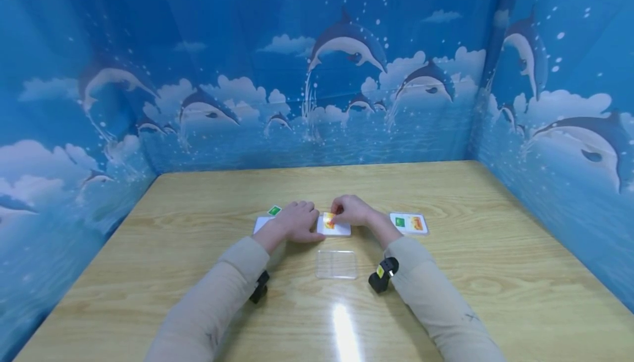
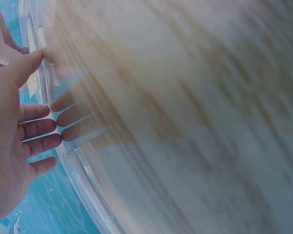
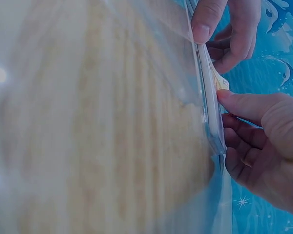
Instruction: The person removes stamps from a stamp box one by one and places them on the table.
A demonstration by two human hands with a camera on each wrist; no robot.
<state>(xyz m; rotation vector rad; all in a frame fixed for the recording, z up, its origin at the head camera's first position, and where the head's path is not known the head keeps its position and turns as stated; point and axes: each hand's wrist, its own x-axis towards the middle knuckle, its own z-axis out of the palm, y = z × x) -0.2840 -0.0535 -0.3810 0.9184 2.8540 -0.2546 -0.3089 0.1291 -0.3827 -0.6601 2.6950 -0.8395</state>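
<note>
In the head view, my right hand [image 1: 354, 210] pinches a small card with an orange picture [image 1: 328, 220] over a white rectangular piece [image 1: 339, 230], probably a card or a shallow case. In the right wrist view, the right thumb [image 3: 249, 105] presses near the card's edge. My left hand [image 1: 297, 221] lies just left of the white piece, its thumb touching the near left edge and its other fingers fairly straight. Partly under the left hand is another white piece [image 1: 260, 223], with a small green card [image 1: 274, 210] at its far edge.
A clear plastic case or lid [image 1: 336, 264] lies on the wooden table [image 1: 495, 274], nearer me than the hands. To the right sits a white piece bearing green and orange pictures [image 1: 409, 223]. Blue dolphin-print curtains [image 1: 238, 32] enclose the back and sides.
</note>
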